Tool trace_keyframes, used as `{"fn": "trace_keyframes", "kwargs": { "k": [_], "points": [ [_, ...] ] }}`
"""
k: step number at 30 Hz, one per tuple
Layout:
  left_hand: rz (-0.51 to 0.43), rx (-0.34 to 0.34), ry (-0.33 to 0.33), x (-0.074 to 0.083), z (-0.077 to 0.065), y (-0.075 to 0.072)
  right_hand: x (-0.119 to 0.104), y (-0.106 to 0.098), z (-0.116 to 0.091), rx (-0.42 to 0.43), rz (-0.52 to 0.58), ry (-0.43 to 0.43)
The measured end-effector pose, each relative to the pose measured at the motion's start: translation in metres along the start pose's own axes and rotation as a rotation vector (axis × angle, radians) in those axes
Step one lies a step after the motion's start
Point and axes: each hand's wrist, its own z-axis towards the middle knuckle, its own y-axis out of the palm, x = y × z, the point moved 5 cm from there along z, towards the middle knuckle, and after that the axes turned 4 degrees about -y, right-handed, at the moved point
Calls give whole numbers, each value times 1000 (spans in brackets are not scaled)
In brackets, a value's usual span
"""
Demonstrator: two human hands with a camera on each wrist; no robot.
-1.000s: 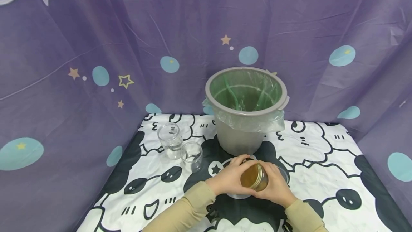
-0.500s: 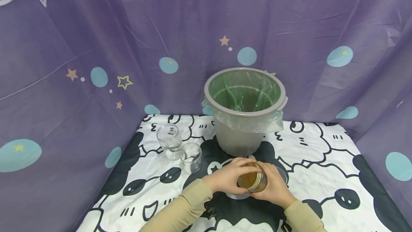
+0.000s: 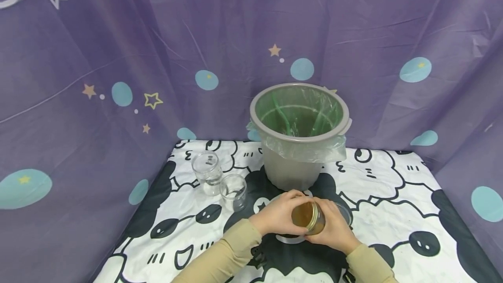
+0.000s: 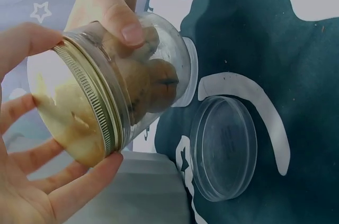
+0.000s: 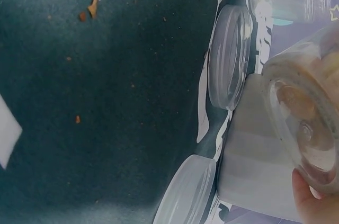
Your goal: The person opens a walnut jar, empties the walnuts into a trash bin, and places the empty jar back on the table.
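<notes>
Both hands are on a clear jar (image 4: 159,86) with a ribbed gold screw lid (image 4: 69,105), tilted onto its side above the table. Brown rounded pieces show inside; what they are is unclear. My left hand (image 3: 277,215) grips the lid, fingertips spread round its rim. My right hand (image 3: 334,226) holds the body, thumb pressed on its side in the left wrist view. In the right wrist view the jar's base faces the camera, with right fingers at its lower edge.
Two shallow clear round dishes (image 5: 229,57) lie on the dark cloth near the hands, among small brown crumbs (image 5: 92,7). A grey bin (image 3: 292,169) with a plastic liner stands behind. Two clear containers (image 3: 207,169) stand at the left. A purple curtain (image 3: 235,25) hangs at the back.
My left fingers shifted forward and down across the lid half a second ago, and have now moved back up round its rim. My right hand and the jar stay nearly in place.
</notes>
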Motion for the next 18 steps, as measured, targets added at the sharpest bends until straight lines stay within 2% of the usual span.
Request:
{"fn": "trace_keyframes", "kwargs": {
  "k": [9, 13, 18],
  "points": [
    [-37, 14, -144, 1, -1, 0, -1, 0, 1, 18, -8, -27],
    [-82, 29, -266, -2, 0, 2, -2, 0, 2, 25, -8, -28],
    [-111, 91, -408, -5, 1, 4, -1, -1, 4, 41, -32, -34]
  ]
}}
